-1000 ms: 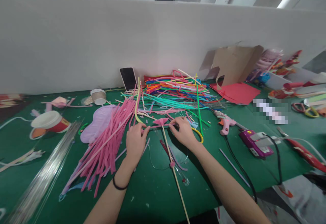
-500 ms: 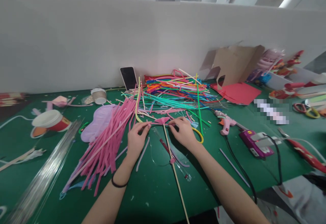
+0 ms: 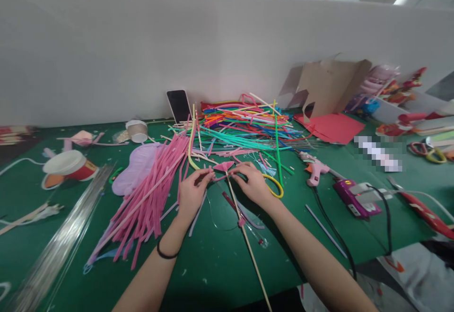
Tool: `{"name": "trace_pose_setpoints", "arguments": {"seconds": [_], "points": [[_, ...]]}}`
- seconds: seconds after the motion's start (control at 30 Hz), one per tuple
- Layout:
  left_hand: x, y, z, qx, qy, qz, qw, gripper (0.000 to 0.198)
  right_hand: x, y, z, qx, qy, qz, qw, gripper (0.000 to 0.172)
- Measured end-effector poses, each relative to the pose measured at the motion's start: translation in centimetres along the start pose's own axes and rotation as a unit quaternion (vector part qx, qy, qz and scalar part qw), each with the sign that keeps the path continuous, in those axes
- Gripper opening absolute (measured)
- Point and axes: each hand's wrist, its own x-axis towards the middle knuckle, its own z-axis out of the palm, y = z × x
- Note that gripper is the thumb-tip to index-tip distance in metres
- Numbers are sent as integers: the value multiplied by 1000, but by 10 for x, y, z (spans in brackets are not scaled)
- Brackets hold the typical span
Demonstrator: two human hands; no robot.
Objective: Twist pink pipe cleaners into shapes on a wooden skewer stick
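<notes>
My left hand (image 3: pixel 193 191) pinches a purple-pink pipe cleaner (image 3: pixel 220 178), which curves across to the top of a thin wooden stick (image 3: pixel 252 254). At the stick's upper end sits a pink fuzzy shape (image 3: pixel 223 166) with pointed ends. My right hand (image 3: pixel 253 186) has its thumb and fingers closed at the stick's top, just under that shape; its fingertips partly hide the grip. Lower on the stick is a small pink knot (image 3: pixel 241 222). Under the stick lie a clear tube with a red part (image 3: pixel 260 241) and a short purple pipe cleaner (image 3: pixel 250 220).
Pink pipe cleaners (image 3: pixel 149 198) lie left, beside a lilac eye mask (image 3: pixel 133 172) and wires (image 3: pixel 71 236). Behind are a phone (image 3: pixel 179 106) and many coloured pipe cleaners (image 3: pixel 241 127). On the right are yellow-handled scissors (image 3: pixel 277 191), a glue gun (image 3: pixel 315 172) and a purple power strip (image 3: pixel 354 201).
The pipe cleaner between my hands was nearly straight and now bows downward. My left fingers have shifted slightly right, and the pink shape tilts a little. The view has moved slightly.
</notes>
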Motion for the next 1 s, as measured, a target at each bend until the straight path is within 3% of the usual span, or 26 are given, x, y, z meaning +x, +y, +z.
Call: {"name": "trace_pose_setpoints", "arguments": {"seconds": [0.27,0.57,0.73,0.9,1.0], "points": [[0,-3,1,-1,-48,24,999,27,-3,-1,6,12,-26,20,999,16],[6,-6,-2,190,-31,111,975,21,-1,1,12,59,-6,84,995,15],[2,-1,-1,235,-88,72,965,24,0,2,13,89,2,86,992,16],[2,-3,-1,235,-63,114,963,23,-1,-2,8,149,-39,104,983,13],[5,-7,-2,226,-66,138,962,20,1,-2,1,92,-14,92,991,13]]}}
